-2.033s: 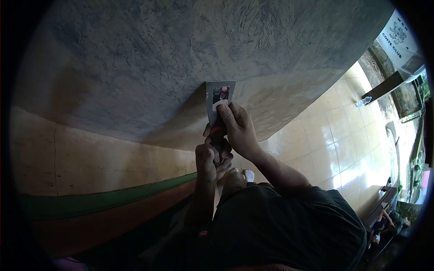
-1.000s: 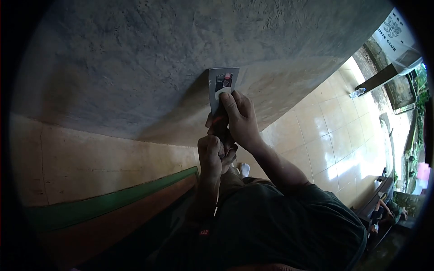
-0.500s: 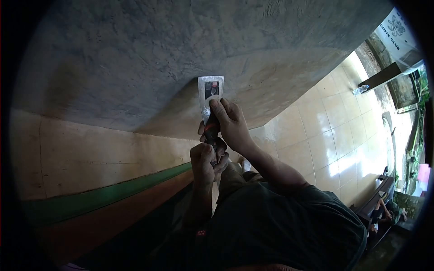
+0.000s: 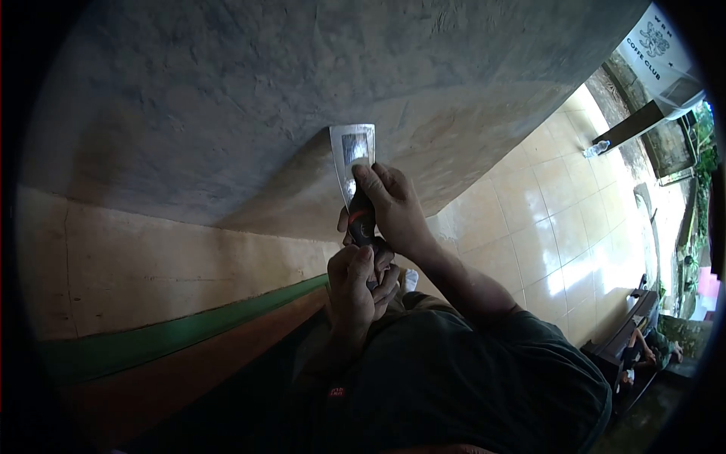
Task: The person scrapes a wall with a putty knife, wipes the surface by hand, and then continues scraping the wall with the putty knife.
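A scraper [image 4: 352, 145] with a wide metal blade and a dark handle with an orange band points up toward the grey, rough plastered wall [image 4: 227, 98]. My right hand [image 4: 398, 213] is closed around it where the blade meets the handle, its thumb lying on the metal. Lower down, my left hand [image 4: 355, 287] is wrapped round the handle end, just below my right hand. Whether the blade edge touches the wall cannot be made out.
A green stripe [image 4: 189, 314] runs along the wall at the lower left. Tiled floor [image 4: 529, 219] extends to the right, with a plastic bottle [image 4: 596, 149] beside a dark post [image 4: 631, 129]. A seated person [image 4: 649, 352] is at the lower right, and a printed banner [image 4: 654, 45] hangs above.
Both hands have shifted slightly, the left one a little to the right and down. The blade has turned a little, and its face now shows a bright reflection in place of the dark and red patch.
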Demonstrator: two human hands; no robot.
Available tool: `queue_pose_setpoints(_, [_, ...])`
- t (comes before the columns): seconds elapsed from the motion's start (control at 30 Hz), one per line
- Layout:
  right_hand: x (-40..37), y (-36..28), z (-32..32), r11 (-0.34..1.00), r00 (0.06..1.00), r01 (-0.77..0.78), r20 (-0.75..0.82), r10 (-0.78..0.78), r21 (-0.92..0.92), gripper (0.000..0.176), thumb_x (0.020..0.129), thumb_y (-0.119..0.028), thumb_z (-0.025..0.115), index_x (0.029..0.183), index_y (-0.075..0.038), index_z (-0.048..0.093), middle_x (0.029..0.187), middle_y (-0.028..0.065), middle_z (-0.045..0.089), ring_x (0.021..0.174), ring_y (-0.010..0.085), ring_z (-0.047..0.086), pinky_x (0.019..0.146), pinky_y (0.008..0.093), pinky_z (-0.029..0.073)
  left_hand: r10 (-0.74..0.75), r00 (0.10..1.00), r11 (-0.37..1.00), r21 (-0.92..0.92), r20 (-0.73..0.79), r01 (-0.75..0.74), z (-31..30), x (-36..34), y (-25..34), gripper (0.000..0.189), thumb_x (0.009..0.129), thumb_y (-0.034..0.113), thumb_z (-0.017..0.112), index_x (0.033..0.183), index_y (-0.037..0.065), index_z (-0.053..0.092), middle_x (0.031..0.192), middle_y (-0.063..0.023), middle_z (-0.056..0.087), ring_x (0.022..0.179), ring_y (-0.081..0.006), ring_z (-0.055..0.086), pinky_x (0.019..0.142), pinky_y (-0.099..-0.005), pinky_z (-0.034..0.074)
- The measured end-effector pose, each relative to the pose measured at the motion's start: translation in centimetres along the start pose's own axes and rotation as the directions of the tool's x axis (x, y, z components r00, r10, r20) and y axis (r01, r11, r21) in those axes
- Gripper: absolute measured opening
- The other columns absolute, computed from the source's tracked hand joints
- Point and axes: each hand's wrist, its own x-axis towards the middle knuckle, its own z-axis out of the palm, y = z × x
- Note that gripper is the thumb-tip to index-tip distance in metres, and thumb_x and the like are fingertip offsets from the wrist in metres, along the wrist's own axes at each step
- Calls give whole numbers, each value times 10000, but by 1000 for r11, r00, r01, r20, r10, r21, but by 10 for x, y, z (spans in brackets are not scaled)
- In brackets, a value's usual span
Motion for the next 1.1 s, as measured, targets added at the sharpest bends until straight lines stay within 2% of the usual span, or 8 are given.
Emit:
queue_pose_setpoints(0.2, [9,44,0,987,997,71,29,-76,144,292,990,-291,387,957,-8,453,626,109,603,511,163,604,482,237,477,101,994,988,115,51,-106,-52,20,-10,430,921,285,544,589,65,382,663,-74,462,375,-47,290,315,-187,198])
queue_pose_setpoints(0.3, [7,28,12,902,989,148,-31,-148,405,251,1000,-276,344,1077,-38,354,709,155,609,583,230,625,540,278,509,64,995,989,131,75,-74,-41,29,-3,454,922,286,542,567,61,371,607,-65,448,352,-47,275,315,-187,188])
queue_pose_setpoints(0.47, [8,18,-6,889,945,238,118,-305,392,227,995,-269,362,1021,-44,358,691,154,580,549,208,605,536,300,520,121,964,977,141,237,-157,-21,35,0,400,915,264,544,607,50,404,609,-57,444,355,-51,300,309,-184,188])
queue_pose_setpoints(0.5, [3,27,-1,911,971,161,106,-216,380,213,993,-258,373,998,-45,359,660,134,555,521,196,584,521,295,515,91,984,983,146,151,-113,-22,22,-4,320,905,305,533,934,40,356,615,-44,439,341,-44,291,286,-173,200])
queue_pose_setpoints(0.53, [4,31,2,925,988,85,92,-128,371,202,990,-247,383,975,-47,360,629,113,531,493,184,564,505,290,510,60,996,986,150,66,-69,-23,19,-6,529,894,346,522,1260,29,308,620,-31,435,326,-37,283,263,-162,213])
queue_pose_setpoints(0.67, [11,28,4,920,994,39,75,-74,389,183,985,-222,402,943,-47,368,608,77,487,472,149,523,474,277,496,48,999,993,105,21,-50,-33,25,-12,461,894,340,518,1219,65,343,637,-27,427,322,-42,287,259,-154,223])
queue_pose_setpoints(0.7, [15,27,4,929,992,97,36,-117,356,181,985,-213,399,927,-44,370,611,72,481,471,137,512,460,271,487,99,994,995,29,35,-100,-32,31,-10,214,913,223,513,998,49,424,607,-38,430,368,-53,303,305,-177,220])
queue_pose_setpoints(1.1, [6,8,14,935,985,158,12,-171,316,174,984,-187,402,918,-28,372,607,53,456,452,111,487,425,258,466,134,988,990,25,70,-136,-16,24,-1,197,921,229,526,849,69,436,578,-26,416,365,-48,312,302,-172,213])
